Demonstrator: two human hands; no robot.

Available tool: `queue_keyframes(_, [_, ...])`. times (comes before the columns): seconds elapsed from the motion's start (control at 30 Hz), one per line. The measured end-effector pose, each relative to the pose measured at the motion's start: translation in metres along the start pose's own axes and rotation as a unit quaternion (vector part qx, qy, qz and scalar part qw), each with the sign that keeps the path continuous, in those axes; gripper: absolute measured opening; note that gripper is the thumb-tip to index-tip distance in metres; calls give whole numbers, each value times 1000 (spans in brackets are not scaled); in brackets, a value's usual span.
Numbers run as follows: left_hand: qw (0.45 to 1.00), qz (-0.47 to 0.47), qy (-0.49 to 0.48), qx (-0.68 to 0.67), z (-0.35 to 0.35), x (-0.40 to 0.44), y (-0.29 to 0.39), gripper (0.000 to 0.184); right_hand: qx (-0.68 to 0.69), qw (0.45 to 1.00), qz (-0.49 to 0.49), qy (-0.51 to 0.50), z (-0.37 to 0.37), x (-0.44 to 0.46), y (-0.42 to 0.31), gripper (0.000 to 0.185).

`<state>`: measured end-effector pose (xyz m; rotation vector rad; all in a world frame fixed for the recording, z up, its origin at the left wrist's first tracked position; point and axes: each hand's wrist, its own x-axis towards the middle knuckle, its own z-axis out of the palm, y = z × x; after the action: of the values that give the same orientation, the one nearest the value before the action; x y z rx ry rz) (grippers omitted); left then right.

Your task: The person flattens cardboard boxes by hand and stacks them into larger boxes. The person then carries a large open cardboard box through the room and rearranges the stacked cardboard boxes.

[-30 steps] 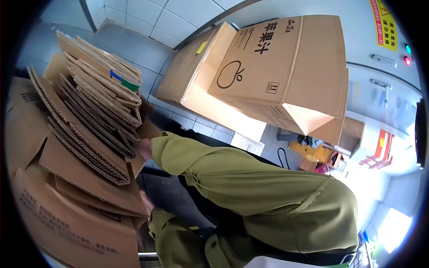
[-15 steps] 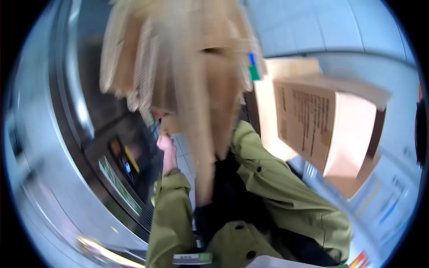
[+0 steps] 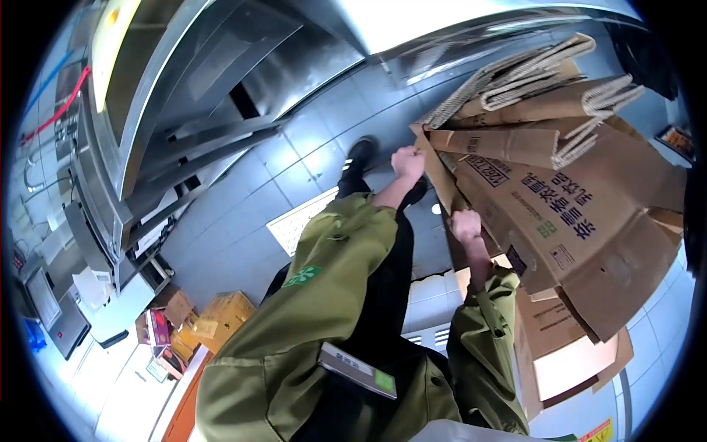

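A large opened-out brown cardboard box [image 3: 560,214] with printed characters fills the right of the head view, slanting away from me. My left hand [image 3: 407,162] is closed on its near edge, close to the upper corner. Lower along that same edge, my right hand [image 3: 465,225] is closed on the cardboard too. Several folded cardboard sheets [image 3: 515,144] lie on top of the box, their corrugated ends sticking out at the right. Both thumbs and knuckles show; the fingertips are partly hidden by the cardboard.
An open cardboard box [image 3: 545,324] stands below the held cardboard at the right. Steel kitchen equipment [image 3: 199,96] is at the upper left. Small boxes [image 3: 221,320] sit at the lower left. The grey tiled floor [image 3: 221,214] has a white drain grate [image 3: 302,217].
My view has swung round. The cardboard, blurred and hanging high in front of me earlier, is now lower and to the right. Both my hands now show on its edge.
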<state>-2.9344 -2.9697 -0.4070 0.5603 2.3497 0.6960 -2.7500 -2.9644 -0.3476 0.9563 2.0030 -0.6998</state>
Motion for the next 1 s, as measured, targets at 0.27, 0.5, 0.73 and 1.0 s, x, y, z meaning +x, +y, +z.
queue_keyframes(0.27, [993, 103, 62, -13, 8, -20, 6, 19, -80, 995, -8, 65, 20, -9, 14, 20])
queue_keyframes(0.5, [989, -39, -83, -112, -76, -40, -57, 20, 4, 995, 16, 96, 69, -39, -68, 17])
queue_keyframes(0.73, [949, -147, -182, -213, -165, -52, -151, 16, 85, 991, 47, 96, 138, -57, -193, 14])
queue_keyframes(1.0, [966, -44, -253, 31, -289, -13, -268, 15, 228, 946, 160, 165, 187, -56, -352, 14])
